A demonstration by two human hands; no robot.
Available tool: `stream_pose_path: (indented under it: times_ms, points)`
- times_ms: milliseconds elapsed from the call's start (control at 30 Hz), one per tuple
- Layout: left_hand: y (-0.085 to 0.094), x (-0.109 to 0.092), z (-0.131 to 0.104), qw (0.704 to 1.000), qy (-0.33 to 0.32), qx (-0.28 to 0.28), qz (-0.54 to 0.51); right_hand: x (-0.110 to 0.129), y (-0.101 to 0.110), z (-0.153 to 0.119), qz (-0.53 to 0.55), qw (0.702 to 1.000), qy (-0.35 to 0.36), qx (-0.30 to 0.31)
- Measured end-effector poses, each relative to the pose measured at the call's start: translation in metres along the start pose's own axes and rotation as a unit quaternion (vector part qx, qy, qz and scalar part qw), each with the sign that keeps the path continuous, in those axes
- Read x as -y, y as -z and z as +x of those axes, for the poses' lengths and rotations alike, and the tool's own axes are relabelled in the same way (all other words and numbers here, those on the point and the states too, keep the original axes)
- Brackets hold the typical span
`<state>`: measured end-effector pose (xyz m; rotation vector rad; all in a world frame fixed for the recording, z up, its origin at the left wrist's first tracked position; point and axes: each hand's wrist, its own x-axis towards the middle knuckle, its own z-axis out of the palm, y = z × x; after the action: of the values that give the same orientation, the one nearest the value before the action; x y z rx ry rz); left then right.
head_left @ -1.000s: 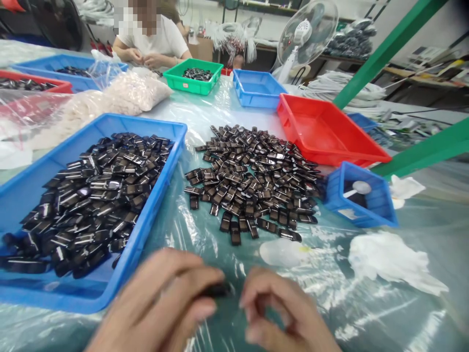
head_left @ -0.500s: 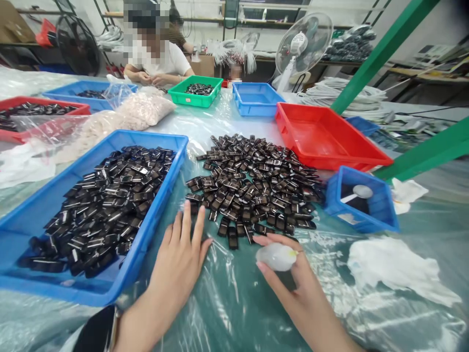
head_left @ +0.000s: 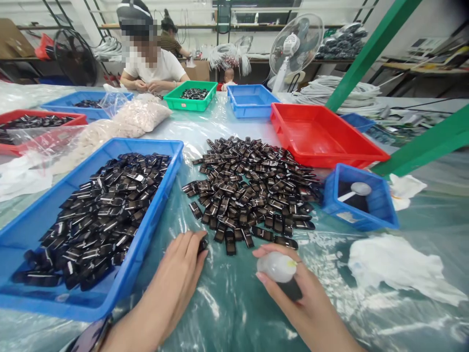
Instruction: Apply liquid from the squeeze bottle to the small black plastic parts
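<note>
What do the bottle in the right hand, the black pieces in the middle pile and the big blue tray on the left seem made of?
Bottle in the right hand: probably plastic, with a milky, semi-clear body.
Black pieces: likely hard plastic, glossy, showing sharp highlights; their brownish faces could be another material.
Blue tray: seemingly moulded plastic, smooth, with one even colour.

Clear, wrinkled plastic sheeting [head_left: 384,310] gleams across the green bench [head_left: 234,303], and right in the middle sprawls a heap of small, glossy black-brown oblong pieces [head_left: 249,188]! Big blue rectangular plastic tray [head_left: 54,309] at left, red rectangular plastic tray [head_left: 322,132] behind right, crumpled white wad [head_left: 399,266] nearer.
</note>
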<state>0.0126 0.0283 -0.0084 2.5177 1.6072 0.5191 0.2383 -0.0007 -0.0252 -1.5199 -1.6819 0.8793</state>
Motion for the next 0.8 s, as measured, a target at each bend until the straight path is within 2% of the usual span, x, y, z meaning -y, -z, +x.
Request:
stream_pose_path:
  times_ms: [100,167,233,300,400,567,800]
  points:
    - [0.004,-0.003,-0.004,0.991,0.032,0.042,-0.122,0.000,0.002,0.000,-0.005,1.000,-0.019,-0.002]
    - [0.008,-0.007,-0.007,0.968,0.075,0.072,-0.230,0.001,0.004,0.000,-0.005,1.000,-0.023,0.005]
    - [0.012,-0.010,-0.009,0.947,0.103,0.086,-0.292,0.002,0.005,-0.001,0.001,1.000,-0.009,0.004]
    - [0.013,-0.010,-0.010,0.940,0.107,0.092,-0.311,0.004,0.006,-0.002,0.025,1.000,0.006,-0.004]
    - [0.011,-0.008,-0.011,0.944,0.089,0.102,-0.300,0.003,0.007,-0.004,0.038,0.999,0.028,-0.010]
    - [0.009,-0.003,-0.013,0.959,0.087,0.093,-0.253,-0.001,0.016,-0.002,-0.044,0.995,0.091,0.004]
    - [0.012,-0.004,-0.018,0.942,0.061,0.073,-0.322,0.002,0.018,0.003,-0.002,0.992,0.123,0.034]
